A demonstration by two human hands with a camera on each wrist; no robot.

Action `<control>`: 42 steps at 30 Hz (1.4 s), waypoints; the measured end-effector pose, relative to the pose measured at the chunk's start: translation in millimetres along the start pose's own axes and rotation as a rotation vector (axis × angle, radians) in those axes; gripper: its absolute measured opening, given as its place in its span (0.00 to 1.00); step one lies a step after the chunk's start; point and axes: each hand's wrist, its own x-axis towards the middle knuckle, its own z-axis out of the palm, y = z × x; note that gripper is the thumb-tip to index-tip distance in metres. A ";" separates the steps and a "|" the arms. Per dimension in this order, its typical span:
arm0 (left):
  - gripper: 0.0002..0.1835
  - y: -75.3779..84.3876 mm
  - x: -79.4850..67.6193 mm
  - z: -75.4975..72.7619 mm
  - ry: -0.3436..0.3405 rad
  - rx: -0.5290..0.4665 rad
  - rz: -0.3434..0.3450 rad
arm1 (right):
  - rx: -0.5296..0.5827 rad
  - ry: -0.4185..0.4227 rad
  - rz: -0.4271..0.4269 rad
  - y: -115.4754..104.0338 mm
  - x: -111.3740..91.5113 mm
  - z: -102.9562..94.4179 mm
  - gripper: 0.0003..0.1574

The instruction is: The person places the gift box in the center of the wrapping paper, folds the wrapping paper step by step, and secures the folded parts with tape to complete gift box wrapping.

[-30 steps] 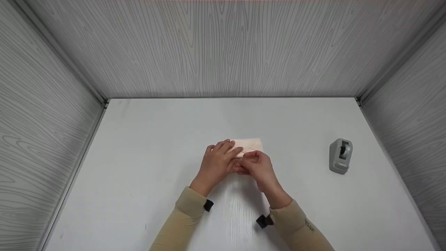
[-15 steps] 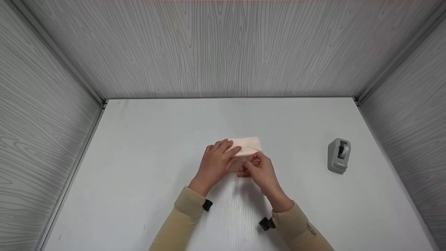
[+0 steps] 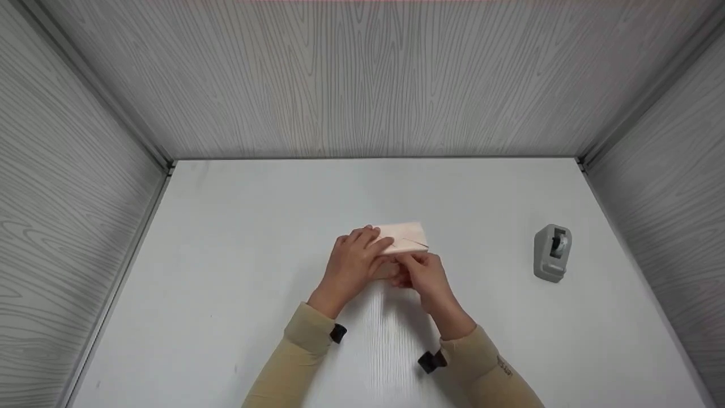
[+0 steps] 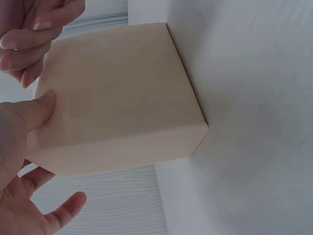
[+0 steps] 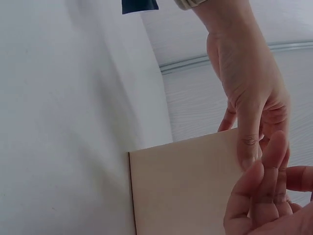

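A small pale pink box (image 3: 403, 233) stands on the white table, diagonal fold lines crossing its top face. My left hand (image 3: 352, 266) grips it from the left: in the left wrist view the thumb presses a plain side of the box (image 4: 112, 88), while other fingers lie beyond the edge. Close to the top front edge is my right hand (image 3: 426, 277), fingers curled inward. In the right wrist view the right thumb and a fingertip (image 5: 275, 149) come close together beside the left thumb (image 5: 248, 147). I see nothing between them, and contact with the box is unclear.
A grey tape dispenser (image 3: 552, 253) with a roll in it stands toward the right side of the white table (image 3: 243, 226). Grey wood-grain panels (image 3: 362, 79) rise at the back and both sides. Small black devices (image 3: 432, 361) sit on both wrists.
My right hand first drew back slightly from the box's top, uncovering more of it, then shifted to just below the front edge. The left hand has stayed on the box.
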 end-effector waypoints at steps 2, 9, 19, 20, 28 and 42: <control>0.16 0.5 0.2 -0.3 0.000 0.011 -0.004 | 0.022 0.004 0.000 -1.9 -0.3 0.4 0.13; 0.17 1.8 0.6 -1.0 -0.028 0.023 -0.020 | 0.054 -0.008 0.006 -1.3 -1.4 0.4 0.14; 0.18 2.2 0.7 -2.5 -0.038 0.014 -0.019 | -0.076 -0.033 -0.046 11.2 1.5 -3.3 0.14; 0.18 2.3 0.3 -2.6 -0.038 0.013 -0.016 | -0.096 -0.036 -0.070 11.9 1.9 -3.5 0.14; 0.17 1.6 -1.8 -1.8 0.000 -0.010 0.011 | -0.282 -0.041 -0.212 8.3 4.0 -4.9 0.14; 0.21 2.8 -7.8 -0.4 -0.021 -0.110 -0.037 | -0.630 -0.167 -0.191 5.1 -2.7 -31.8 0.11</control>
